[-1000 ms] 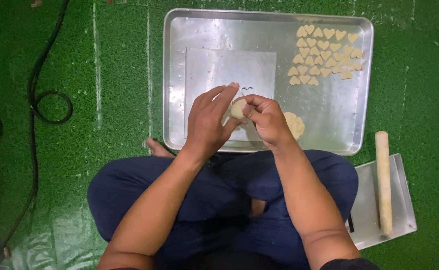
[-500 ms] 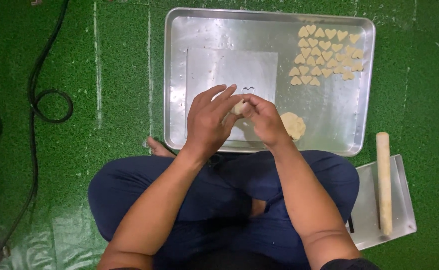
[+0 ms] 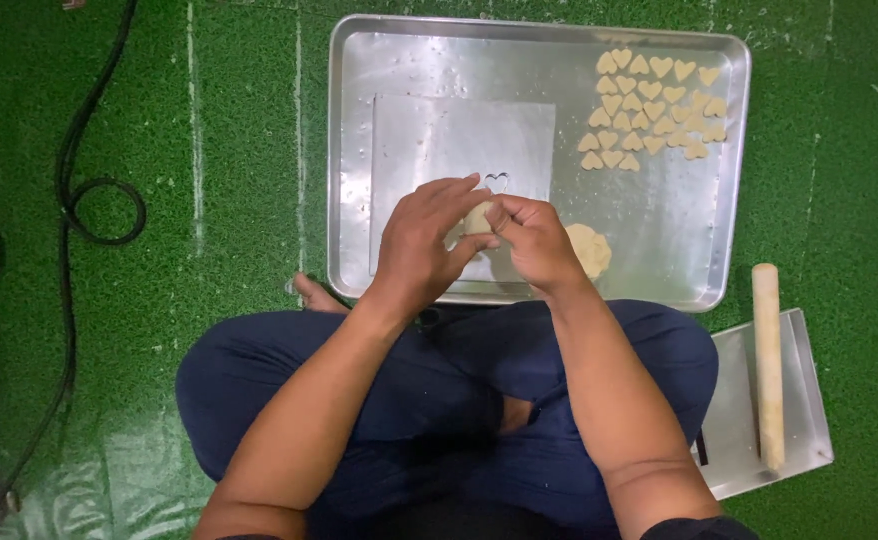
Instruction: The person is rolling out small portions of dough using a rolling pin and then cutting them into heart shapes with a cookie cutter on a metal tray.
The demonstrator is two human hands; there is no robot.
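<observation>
Both hands meet over the near part of a large metal tray [image 3: 359, 150]. My left hand [image 3: 427, 238] and my right hand [image 3: 537, 240] pinch a small pale lump of dough [image 3: 477, 217] between their fingers. Just beyond the fingertips lies a small heart-shaped metal cutter [image 3: 497, 181] on a clear plastic sheet [image 3: 459, 135]. A flattened piece of dough [image 3: 593, 250] rests on the tray right of my right hand. Several cut heart-shaped dough pieces [image 3: 651, 110] are laid out in the tray's far right corner.
A wooden rolling pin [image 3: 767, 365] lies on a smaller metal tray [image 3: 801, 400] at the right, beside my knee. A black cable [image 3: 79, 200] loops over the green turf at the left. My crossed legs in dark blue trousers [image 3: 439, 400] sit before the tray.
The hands stay together over the tray, working the dough lump; the fingers have shifted slightly around it. Nothing else has moved.
</observation>
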